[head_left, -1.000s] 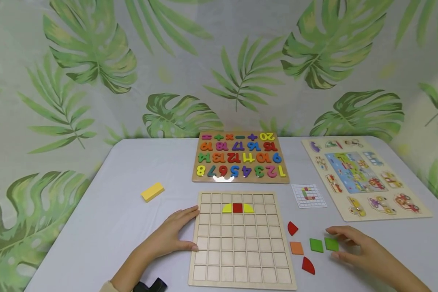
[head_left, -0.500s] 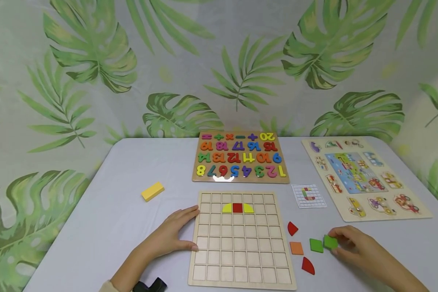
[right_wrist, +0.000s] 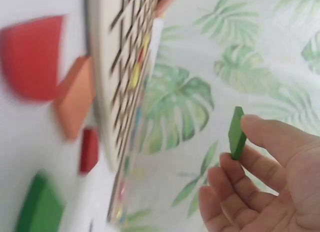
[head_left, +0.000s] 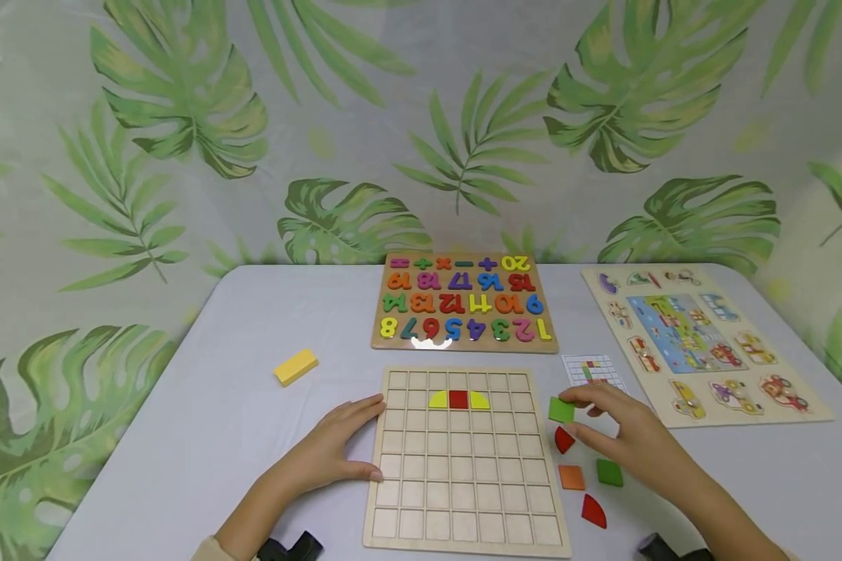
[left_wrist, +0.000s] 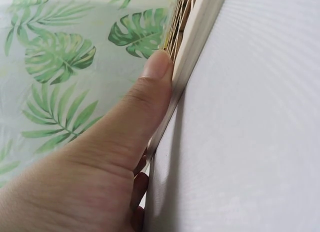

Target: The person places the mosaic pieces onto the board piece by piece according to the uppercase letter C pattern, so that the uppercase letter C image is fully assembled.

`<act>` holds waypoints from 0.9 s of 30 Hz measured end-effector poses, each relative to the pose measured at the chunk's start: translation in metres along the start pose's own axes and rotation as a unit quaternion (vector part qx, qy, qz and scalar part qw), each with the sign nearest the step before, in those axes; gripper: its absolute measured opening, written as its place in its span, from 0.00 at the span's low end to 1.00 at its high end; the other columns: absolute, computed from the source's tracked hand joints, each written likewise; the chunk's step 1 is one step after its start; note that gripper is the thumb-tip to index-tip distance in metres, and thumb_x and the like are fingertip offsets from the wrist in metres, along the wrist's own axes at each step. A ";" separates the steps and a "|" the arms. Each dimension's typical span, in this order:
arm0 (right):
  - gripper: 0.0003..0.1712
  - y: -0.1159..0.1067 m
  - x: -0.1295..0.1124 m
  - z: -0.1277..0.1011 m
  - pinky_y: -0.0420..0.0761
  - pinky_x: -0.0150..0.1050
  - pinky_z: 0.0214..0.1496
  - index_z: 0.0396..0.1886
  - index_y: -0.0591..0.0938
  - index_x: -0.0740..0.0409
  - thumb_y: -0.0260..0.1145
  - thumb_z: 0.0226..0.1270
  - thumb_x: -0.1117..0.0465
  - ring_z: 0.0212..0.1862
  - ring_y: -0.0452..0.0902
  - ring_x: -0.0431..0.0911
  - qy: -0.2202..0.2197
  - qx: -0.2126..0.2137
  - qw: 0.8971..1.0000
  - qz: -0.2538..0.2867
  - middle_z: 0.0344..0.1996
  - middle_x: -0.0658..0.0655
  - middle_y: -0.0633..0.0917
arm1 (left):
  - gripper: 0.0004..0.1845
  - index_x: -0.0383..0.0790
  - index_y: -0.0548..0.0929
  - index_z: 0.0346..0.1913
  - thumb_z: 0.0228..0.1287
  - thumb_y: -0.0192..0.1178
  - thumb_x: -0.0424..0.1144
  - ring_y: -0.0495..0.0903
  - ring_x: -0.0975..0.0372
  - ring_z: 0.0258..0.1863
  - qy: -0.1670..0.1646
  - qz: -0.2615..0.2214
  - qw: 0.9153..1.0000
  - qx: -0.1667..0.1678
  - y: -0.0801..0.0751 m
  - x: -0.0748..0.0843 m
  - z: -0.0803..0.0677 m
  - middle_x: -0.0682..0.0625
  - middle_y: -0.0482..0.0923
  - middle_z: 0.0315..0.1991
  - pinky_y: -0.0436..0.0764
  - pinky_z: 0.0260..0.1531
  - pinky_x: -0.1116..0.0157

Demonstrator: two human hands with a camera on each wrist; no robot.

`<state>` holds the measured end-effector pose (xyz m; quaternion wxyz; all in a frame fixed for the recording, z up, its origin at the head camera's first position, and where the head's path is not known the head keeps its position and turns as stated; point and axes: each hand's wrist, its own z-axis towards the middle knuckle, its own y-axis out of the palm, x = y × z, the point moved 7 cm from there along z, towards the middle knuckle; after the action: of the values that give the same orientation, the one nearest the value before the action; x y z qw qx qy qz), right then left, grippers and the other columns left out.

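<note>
A wooden grid board point(head_left: 463, 471) lies in front, with a red square tile point(head_left: 458, 400) between two yellow quarter-round tiles point(head_left: 438, 400) in its second row from the back. My left hand point(head_left: 326, 448) rests along the board's left edge, thumb and fingertips touching the rim; the left wrist view shows the thumb point(left_wrist: 145, 87) on it. Between thumb and fingers, my right hand point(head_left: 627, 432) pinches a green square tile point(head_left: 561, 410) just off the board's right edge, seen held up in the right wrist view point(right_wrist: 237, 133).
Right of the board lie red quarter-round tiles point(head_left: 593, 511), an orange square tile point(head_left: 571, 477) and another green tile point(head_left: 610, 472). A pattern card point(head_left: 581, 366) is partly behind my right hand. Beyond are a number puzzle point(head_left: 463, 343), a picture puzzle point(head_left: 673, 413) and a yellow block point(head_left: 296, 367).
My right hand has taken hold of the farther-right green tile, lifted it and carried it left and away toward the board's right edge. My left hand stays at the board's left edge.
</note>
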<state>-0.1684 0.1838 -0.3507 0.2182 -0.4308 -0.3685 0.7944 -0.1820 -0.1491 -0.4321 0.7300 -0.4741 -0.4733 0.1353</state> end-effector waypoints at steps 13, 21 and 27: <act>0.18 0.065 -0.052 0.064 0.78 0.40 0.43 0.48 0.78 0.56 0.66 0.57 0.60 0.42 0.74 0.45 -0.056 -0.055 0.989 0.123 0.44 0.45 0.77 | 0.51 0.38 0.62 0.65 0.39 0.62 0.65 0.54 0.54 0.64 -0.001 -0.001 1.000 0.005 0.000 0.001 0.000 0.49 0.55 0.67 0.51 0.63 0.52; 0.16 0.122 -0.033 0.069 0.76 0.35 0.44 0.46 0.78 0.53 0.65 0.57 0.58 0.42 0.72 0.40 0.003 -0.139 0.978 0.154 0.40 0.42 0.77 | 0.51 0.39 0.62 0.65 0.39 0.62 0.65 0.54 0.53 0.64 -0.002 -0.007 1.000 0.004 0.000 0.002 0.000 0.49 0.55 0.67 0.52 0.62 0.51; 0.15 0.134 -0.029 0.069 0.75 0.33 0.43 0.45 0.78 0.52 0.66 0.57 0.57 0.41 0.71 0.37 0.004 -0.151 0.979 0.138 0.40 0.42 0.77 | 0.51 0.39 0.62 0.65 0.39 0.62 0.66 0.54 0.53 0.64 -0.006 -0.006 1.000 0.003 -0.001 0.000 -0.001 0.49 0.56 0.67 0.52 0.62 0.50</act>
<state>-0.2151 0.0522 -0.4142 0.0404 -0.5084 -0.4206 0.7504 -0.1815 -0.1495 -0.4315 0.7292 -0.4684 -0.4802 0.1351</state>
